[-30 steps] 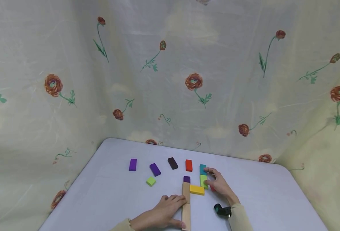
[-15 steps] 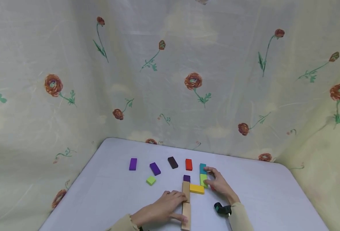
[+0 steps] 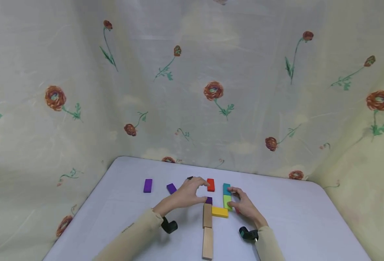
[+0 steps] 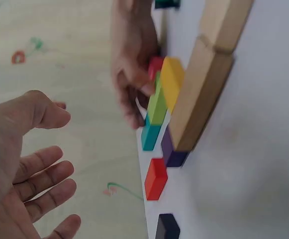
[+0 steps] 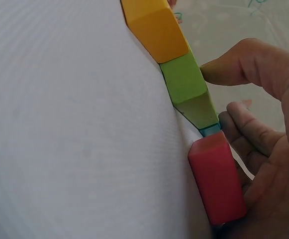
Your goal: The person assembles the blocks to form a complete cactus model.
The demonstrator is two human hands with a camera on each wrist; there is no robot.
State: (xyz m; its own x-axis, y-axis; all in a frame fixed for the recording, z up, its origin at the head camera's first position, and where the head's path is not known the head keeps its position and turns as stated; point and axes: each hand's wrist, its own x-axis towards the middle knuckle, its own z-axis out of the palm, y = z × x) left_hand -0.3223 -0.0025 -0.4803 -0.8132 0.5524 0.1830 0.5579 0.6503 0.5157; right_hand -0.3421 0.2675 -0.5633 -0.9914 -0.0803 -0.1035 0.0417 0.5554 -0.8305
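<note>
My left hand (image 3: 186,193) hangs over the table with nothing in it, fingers spread, near the dark purple block (image 3: 209,200) and the red block (image 3: 211,185). In the left wrist view its fingers (image 4: 47,177) are apart from every block. My right hand (image 3: 245,207) rests at the right-hand row, thumb on the light green block (image 3: 227,202) and fingertips at the teal block (image 3: 226,189). A second red block (image 5: 217,179) lies beside that hand's palm. The yellow block (image 3: 220,212) links the green block to two plain wooden blocks (image 3: 207,243) laid end to end.
Two purple blocks, one at the left (image 3: 147,185) and one partly behind the left hand (image 3: 171,188), lie on the white table (image 3: 113,203). A black block (image 4: 168,228) lies beyond the red one. A flowered curtain (image 3: 185,108) stands behind the table.
My left hand has let go of the wooden blocks and risen forward, now covering the small green block and most of the black one in the head view. The right hand has stayed put.
</note>
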